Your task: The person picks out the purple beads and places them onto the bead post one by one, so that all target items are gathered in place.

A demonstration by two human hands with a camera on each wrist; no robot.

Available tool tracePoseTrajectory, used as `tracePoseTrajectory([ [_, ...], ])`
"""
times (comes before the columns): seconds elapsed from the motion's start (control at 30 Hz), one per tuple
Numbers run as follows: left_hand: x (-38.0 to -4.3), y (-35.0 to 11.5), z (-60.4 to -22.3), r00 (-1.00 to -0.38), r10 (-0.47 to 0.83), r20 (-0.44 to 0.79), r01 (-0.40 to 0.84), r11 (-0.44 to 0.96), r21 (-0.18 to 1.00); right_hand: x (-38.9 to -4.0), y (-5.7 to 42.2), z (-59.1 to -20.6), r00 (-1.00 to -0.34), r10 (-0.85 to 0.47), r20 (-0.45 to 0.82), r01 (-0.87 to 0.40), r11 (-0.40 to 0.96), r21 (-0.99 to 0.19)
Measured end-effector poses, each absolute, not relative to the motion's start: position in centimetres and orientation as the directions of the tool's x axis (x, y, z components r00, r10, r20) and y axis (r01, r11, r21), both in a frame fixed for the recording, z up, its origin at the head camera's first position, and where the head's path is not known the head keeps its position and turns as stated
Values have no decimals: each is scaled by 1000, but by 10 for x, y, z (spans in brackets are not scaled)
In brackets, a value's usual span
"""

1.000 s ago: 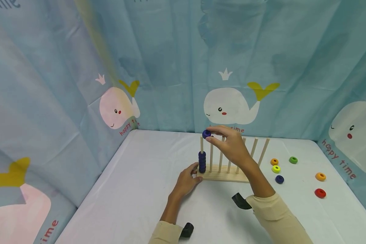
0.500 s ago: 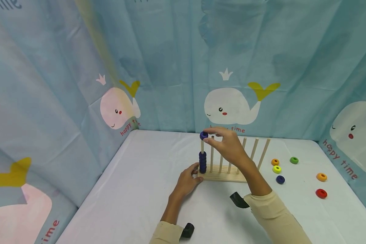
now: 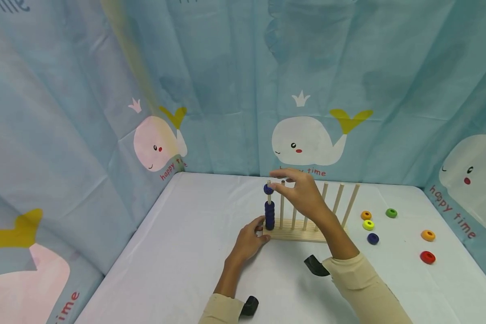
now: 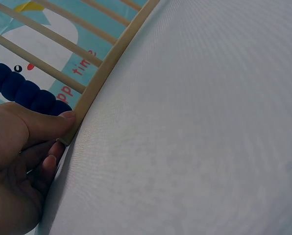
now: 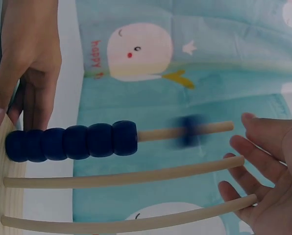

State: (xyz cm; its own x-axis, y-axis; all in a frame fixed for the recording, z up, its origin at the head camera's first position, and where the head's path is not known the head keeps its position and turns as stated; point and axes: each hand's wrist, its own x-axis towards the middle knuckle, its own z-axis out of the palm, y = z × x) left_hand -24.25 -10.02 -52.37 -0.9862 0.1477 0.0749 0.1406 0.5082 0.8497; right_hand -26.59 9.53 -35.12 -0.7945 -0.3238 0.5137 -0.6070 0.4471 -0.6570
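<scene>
A wooden peg stand (image 3: 297, 234) with a row of upright pegs stands on the white table. Several dark blue beads (image 5: 72, 142) are stacked at the bottom of its leftmost peg. Higher on that peg, a loose blue bead (image 5: 189, 131) shows blurred, with bare wood above and below it. My right hand (image 3: 305, 193) is beside the peg's top, fingers parted and apart from the bead in the right wrist view. At the stand's left end, my left hand (image 3: 248, 243) grips the base, thumb on the front edge in the left wrist view.
To the right of the stand lie loose beads: orange (image 3: 366, 215), yellow (image 3: 368, 225), blue (image 3: 373, 239) and green (image 3: 391, 213). Farther right are another orange bead (image 3: 428, 235) and a red bead (image 3: 427, 257). A whale-print curtain (image 3: 227, 90) hangs behind the table.
The right hand carried the blue bead left onto the leftmost peg's top and let it go. The bead now sits lower on the peg. The left hand has stayed on the base.
</scene>
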Motion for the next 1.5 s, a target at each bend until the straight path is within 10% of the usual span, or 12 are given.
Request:
tracePoseTrajectory([
  [1.5,-243,-101,-525,-984,150,91,156,512,845,-225,180,-359,-799,-116,591,-576,432,-694],
])
